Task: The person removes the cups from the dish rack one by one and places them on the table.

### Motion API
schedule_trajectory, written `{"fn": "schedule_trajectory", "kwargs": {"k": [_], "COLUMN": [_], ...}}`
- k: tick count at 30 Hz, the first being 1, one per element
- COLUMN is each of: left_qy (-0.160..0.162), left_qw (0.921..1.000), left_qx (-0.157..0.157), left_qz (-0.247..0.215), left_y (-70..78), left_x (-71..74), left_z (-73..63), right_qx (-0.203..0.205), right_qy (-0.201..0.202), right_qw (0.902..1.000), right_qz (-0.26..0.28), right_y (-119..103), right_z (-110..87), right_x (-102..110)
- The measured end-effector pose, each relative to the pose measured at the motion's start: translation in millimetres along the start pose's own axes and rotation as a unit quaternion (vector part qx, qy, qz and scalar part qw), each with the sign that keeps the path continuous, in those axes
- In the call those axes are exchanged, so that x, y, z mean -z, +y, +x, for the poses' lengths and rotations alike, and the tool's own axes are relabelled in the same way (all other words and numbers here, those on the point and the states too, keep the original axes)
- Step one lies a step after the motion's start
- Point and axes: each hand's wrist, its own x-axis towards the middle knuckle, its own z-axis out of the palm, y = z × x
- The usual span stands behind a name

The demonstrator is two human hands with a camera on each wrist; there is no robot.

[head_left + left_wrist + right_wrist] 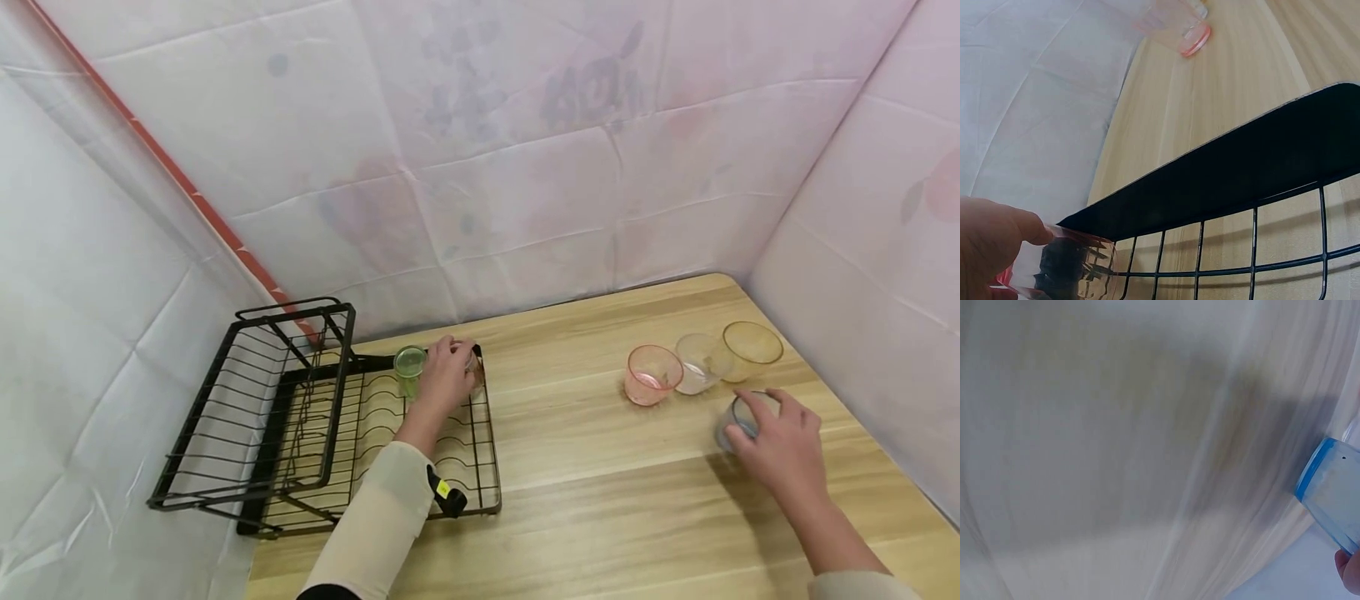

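Note:
My left hand is at the back right corner of the black dish rack, gripping a clear, pink-tinted cup. In the head view the fingers cover most of that cup. Just left of the hand, a green cup stands in the rack. Over on the right of the table, my right hand grips a blue-tinted cup by its sides. The right wrist view shows this cup's blue base rim near the wooden surface; whether it touches is unclear.
Behind the right hand stand a pink cup, a clear cup and a yellow cup, close together. The rack's raised upper tier rises at the left. White sheeting walls the wooden table at the back and sides.

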Motion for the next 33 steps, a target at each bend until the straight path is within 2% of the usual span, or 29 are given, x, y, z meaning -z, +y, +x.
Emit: {"fn": "schedule_trajectory", "kwargs": {"k": [6,13,25,33], "left_qy": [0.0,-0.003,0.006,0.008], "left_qw": [1.0,0.9999,0.9995,0.9992], "left_qx": [0.004,0.014,0.018,0.02], "left_qz": [-0.009,-0.008,-0.024,-0.033], "left_y": [0.3,2.3,1.1,0.9], "left_x": [0.1,0.7,-2.6,-4.4], "left_z": [0.0,1.4,2.0,1.1], "right_qx": [-0.03,-0.036,-0.025,-0.012], "right_qy": [-0.029,-0.029,-0.009,-0.02], "right_qw": [0.9988,0.9985,0.9996,0.9997], "right_qz": [-0.026,-0.03,-0.001,0.003], "right_y": [24.4,35.4,45.3,49.5], "right_z": [20.2,32.1,41.2,42.4], "right_x": [5.4,6.1,7.4,11.7]}}
